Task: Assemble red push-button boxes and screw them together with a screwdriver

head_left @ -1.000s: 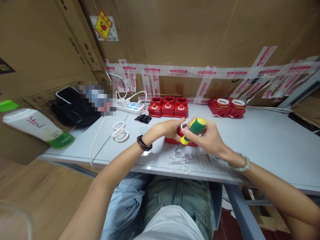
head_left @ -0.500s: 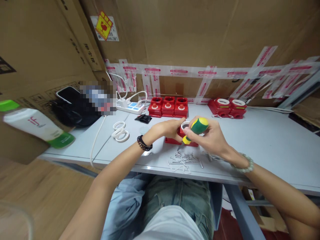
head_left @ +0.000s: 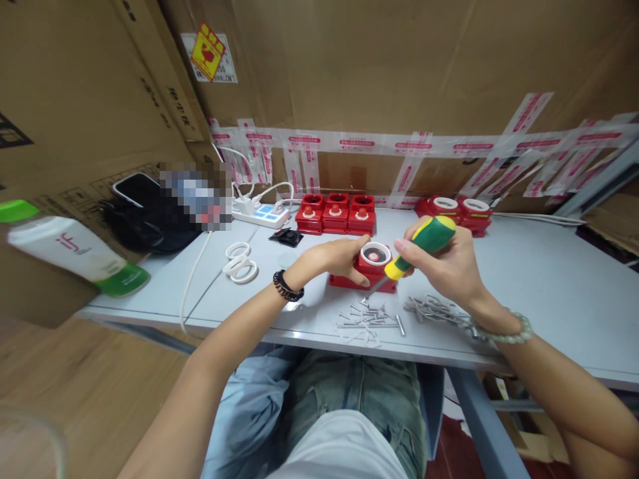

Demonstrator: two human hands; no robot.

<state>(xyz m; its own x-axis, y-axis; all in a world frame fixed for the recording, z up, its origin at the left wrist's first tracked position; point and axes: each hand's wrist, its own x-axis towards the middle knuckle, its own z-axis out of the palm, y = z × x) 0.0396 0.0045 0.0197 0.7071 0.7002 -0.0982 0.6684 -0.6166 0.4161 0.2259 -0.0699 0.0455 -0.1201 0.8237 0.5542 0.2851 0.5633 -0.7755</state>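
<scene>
My left hand [head_left: 344, 258] grips the left side of a red plastic housing [head_left: 387, 286]. A white ring [head_left: 363, 260] sits on top of that housing, around a dark disc with a pinkish-white centre. My right hand [head_left: 456, 269] is closed around a screwdriver [head_left: 430, 238] with a green and yellow handle. Its shaft slants down to the left, in front of the housing. At the tip, a small screw [head_left: 364, 303] shows just above the pile; whether it clings to the tip I cannot tell. Several loose silver screws [head_left: 367, 318] lie near the table's front edge.
Three red units [head_left: 335, 223] with small domes stand at the back. Two red units [head_left: 474, 223] with white rings are behind my right hand. Loose white rings [head_left: 240, 271], a power strip [head_left: 262, 213] and a bottle [head_left: 74, 249] are leftward. Bundled cord [head_left: 432, 309] lies right of the screws.
My right hand and the screwdriver have moved right, uncovering the ring and disc on the housing and the bundled cord. My left hand stays on the housing.
</scene>
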